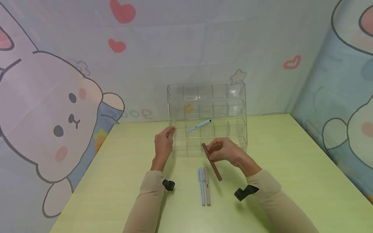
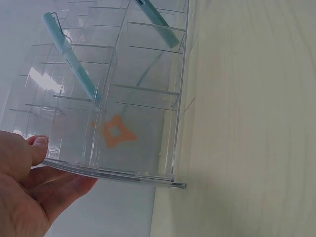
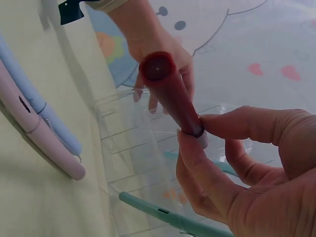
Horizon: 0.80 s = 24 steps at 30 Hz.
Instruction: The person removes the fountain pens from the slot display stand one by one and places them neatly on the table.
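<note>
A clear acrylic pen rack (image 1: 193, 151) with tiered compartments stands on the table. My left hand (image 1: 164, 144) holds its left side edge; in the left wrist view the thumb and fingers lie on either side of that clear panel (image 2: 118, 175). In front of the rack's lower tier, my right hand (image 1: 225, 151) pinches a dark red pen (image 1: 214, 166) between thumb and fingertips, tilted. A light blue pen (image 1: 199, 125) leans in the rack. The right wrist view also shows a green pen (image 3: 163, 213) at a lower compartment.
A light blue pen (image 1: 202, 187) and a pinkish-beige pen (image 1: 207, 187) lie side by side on the yellow table (image 1: 110, 181), nearer me than the rack. Behind the rack hangs a cloth backdrop (image 1: 204, 48) with cartoon prints.
</note>
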Motion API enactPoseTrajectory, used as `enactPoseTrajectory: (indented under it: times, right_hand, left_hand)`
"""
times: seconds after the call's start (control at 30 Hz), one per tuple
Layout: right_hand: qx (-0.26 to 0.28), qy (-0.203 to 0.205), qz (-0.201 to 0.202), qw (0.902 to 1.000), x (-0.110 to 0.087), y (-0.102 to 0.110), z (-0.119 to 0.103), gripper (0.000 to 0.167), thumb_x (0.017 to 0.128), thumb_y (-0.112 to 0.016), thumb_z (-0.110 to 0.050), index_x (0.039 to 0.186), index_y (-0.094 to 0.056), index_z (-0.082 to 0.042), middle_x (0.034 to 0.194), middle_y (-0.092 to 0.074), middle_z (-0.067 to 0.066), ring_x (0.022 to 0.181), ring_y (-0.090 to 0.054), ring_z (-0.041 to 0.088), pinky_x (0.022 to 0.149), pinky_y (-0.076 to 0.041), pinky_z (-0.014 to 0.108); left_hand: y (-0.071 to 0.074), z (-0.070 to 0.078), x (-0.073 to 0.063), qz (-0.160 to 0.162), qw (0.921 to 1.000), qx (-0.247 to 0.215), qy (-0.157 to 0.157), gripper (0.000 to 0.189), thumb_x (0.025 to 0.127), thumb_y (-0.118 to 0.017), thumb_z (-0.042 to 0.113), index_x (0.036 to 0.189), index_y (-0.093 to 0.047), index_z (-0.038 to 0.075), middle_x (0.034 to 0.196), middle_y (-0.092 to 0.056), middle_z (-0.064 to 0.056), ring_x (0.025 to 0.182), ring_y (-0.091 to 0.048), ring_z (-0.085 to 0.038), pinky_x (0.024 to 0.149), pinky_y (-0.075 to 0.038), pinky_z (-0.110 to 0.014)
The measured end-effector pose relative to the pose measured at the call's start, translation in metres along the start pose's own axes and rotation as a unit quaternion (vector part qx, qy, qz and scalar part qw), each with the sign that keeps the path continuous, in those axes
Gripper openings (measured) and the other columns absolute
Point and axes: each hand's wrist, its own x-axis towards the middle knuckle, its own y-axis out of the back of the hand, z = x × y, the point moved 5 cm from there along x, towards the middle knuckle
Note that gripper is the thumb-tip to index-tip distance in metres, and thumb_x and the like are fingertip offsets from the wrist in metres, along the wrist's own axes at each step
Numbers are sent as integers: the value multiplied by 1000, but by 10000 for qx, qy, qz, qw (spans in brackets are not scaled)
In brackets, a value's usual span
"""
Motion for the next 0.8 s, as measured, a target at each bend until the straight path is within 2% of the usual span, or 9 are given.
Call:
enactPoseTrajectory:
  times: [0.17, 0.3, 0.43, 0.7, 0.8]
  right_hand:
    - [46, -283, -132, 9995, 2, -3, 10, 27, 82, -68, 11, 107, -59, 10, 109, -66, 26, 90, -70, 33, 80, -56, 45]
    - [16, -421, -152, 9990, 4, -4, 17, 29, 81, -69, 11, 108, -59, 11, 108, -66, 25, 89, -70, 31, 79, -57, 46]
    - [-61, -602, -252, 9978, 5, -4, 24, 33, 81, -69, 13, 112, -58, 12, 110, -64, 30, 86, -70, 30, 77, -57, 45]
    - [-158, -807, -471, 9955, 5, -5, 29, 65, 82, -65, 16, 143, -44, 8, 116, -58, 37, 84, -69, 30, 77, -57, 47]
    - [-198, -810, -524, 9951, 6, -5, 32, 72, 81, -65, 17, 148, -40, 6, 117, -58, 37, 84, -69, 30, 76, -57, 46]
  left_hand:
    - [0, 0, -1, 6, 10000, 10, 9, 19, 100, -64, 17, 111, -76, 7, 100, -76, -12, 49, -60, -18, 48, -45, -30]
    - [0, 0, -1, -4, 10000, 15, 17, 19, 100, -64, 17, 111, -75, 7, 101, -76, -11, 50, -61, -19, 47, -45, -30]
    - [0, 0, -1, -5, 10000, 33, -1, 19, 99, -64, 16, 111, -75, 6, 101, -75, -12, 49, -60, -19, 47, -44, -28]
    - [0, 0, 1, 11, 10000, 16, 34, 19, 99, -64, 16, 111, -76, 6, 101, -76, -12, 46, -55, -16, 46, -41, -28]
    - [-1, -1, 1, -12, 10000, -3, 48, 19, 100, -64, 16, 111, -76, 6, 101, -75, -12, 45, -55, -15, 46, -40, -27]
